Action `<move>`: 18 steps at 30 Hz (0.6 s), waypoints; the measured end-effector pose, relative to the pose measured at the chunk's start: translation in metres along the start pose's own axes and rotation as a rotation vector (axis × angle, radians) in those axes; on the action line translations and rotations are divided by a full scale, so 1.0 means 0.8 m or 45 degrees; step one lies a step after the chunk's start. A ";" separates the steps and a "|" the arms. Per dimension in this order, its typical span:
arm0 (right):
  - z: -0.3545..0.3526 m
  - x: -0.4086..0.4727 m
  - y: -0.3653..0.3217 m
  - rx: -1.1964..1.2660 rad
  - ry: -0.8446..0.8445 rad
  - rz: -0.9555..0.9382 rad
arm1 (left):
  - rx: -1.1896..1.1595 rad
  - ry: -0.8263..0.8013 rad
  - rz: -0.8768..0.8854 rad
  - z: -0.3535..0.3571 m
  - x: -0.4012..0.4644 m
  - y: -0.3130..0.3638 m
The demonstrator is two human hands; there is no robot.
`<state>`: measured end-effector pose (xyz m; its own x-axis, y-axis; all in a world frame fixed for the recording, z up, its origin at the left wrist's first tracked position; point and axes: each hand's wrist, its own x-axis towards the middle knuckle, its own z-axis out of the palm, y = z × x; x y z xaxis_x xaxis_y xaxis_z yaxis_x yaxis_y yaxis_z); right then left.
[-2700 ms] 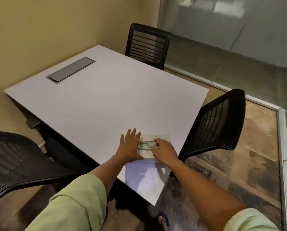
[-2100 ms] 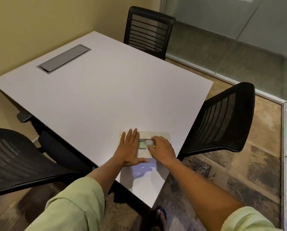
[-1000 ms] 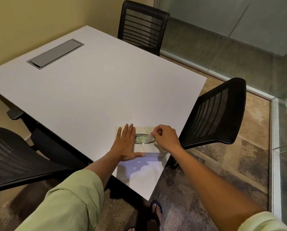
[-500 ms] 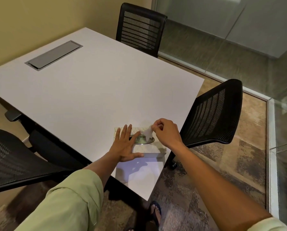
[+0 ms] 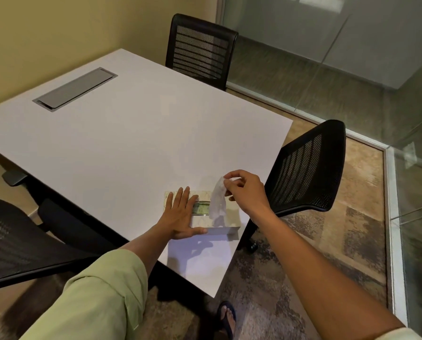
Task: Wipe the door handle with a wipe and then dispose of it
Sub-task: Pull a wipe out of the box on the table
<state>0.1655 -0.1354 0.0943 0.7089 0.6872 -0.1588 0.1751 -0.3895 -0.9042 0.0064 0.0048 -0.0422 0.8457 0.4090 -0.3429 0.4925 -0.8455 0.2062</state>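
Observation:
A flat pack of wipes (image 5: pixel 229 220) lies near the front right corner of the white table (image 5: pixel 131 148). My left hand (image 5: pixel 180 213) presses flat on the pack's left part, fingers spread. My right hand (image 5: pixel 245 190) is raised above the pack's right side and pinches the top of a white wipe (image 5: pixel 217 200). The wipe hangs down from my fingers, its lower end still at the pack's green-rimmed opening (image 5: pixel 201 208). No door handle is in view.
Black mesh chairs stand at the table's right side (image 5: pixel 305 170), far side (image 5: pixel 200 47) and left front (image 5: pixel 13 244). A grey cable hatch (image 5: pixel 75 88) sits in the tabletop. Glass walls (image 5: pixel 352 57) close the room at the back and right. My sandalled foot (image 5: pixel 227 317) is on the carpet.
My right hand has gone from fingering the pack's opening to lifting up and right, drawing a white wipe out. My left hand has stayed flat on the pack.

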 end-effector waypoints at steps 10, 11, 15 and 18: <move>-0.019 -0.014 0.007 -0.047 -0.006 0.035 | -0.495 0.102 0.110 -0.053 -0.013 0.033; -0.022 -0.016 0.006 -0.048 -0.005 0.038 | -0.611 0.157 0.155 -0.060 -0.016 0.042; -0.037 -0.026 0.006 -0.049 -0.001 -0.003 | -1.218 0.315 0.129 -0.090 -0.034 0.094; -0.051 -0.039 0.008 -0.036 -0.024 -0.010 | -1.692 0.166 0.142 -0.110 -0.049 0.132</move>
<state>0.1725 -0.1847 0.1095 0.6944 0.7016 -0.1596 0.2000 -0.4014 -0.8938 0.0436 -0.0704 0.0734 0.8709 0.4525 -0.1917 0.1817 0.0658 0.9811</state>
